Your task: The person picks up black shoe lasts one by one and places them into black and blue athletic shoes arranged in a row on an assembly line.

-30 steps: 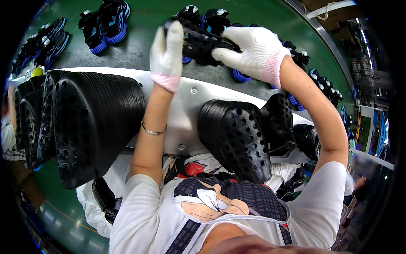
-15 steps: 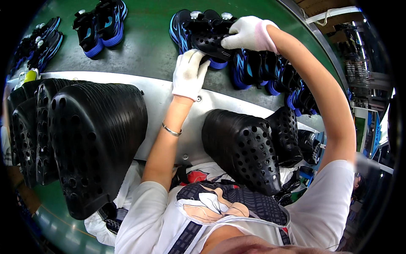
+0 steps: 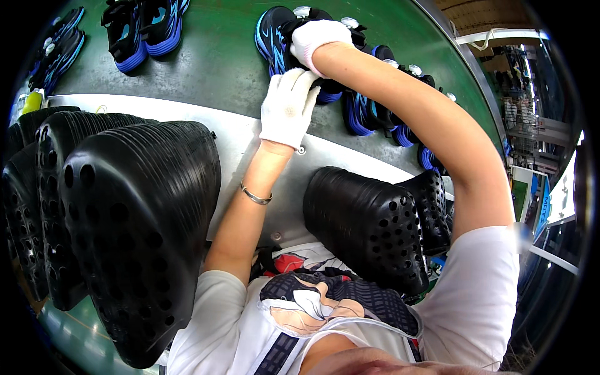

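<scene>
Contact is two-handed: the right hand, in a white knit glove, is clamped over the top of a black-and-blue sports shoe with a blue ribbed sole, and the left hand, gloved the same way, has its fingers pressed against the near side of the same shoe. The shoe now rests on the green conveyor belt, at the left end of a row of matching shoes.

Change from one second ago: the shoe was held up between both hands above the belt; half a second ago it was being lowered; it is now down among the others. Judged from this, placement is all but complete, though neither hand has let go.

Count, relative to the held shoe:
- Right of it: about four more matching shoes, partly hidden by the right forearm.
- Left of it: one pair, and two or three more at the rim.
- Nearer than it, past the grey metal ledge: two stacks of black perforated moulded shells, a large one left and a smaller one right.
</scene>
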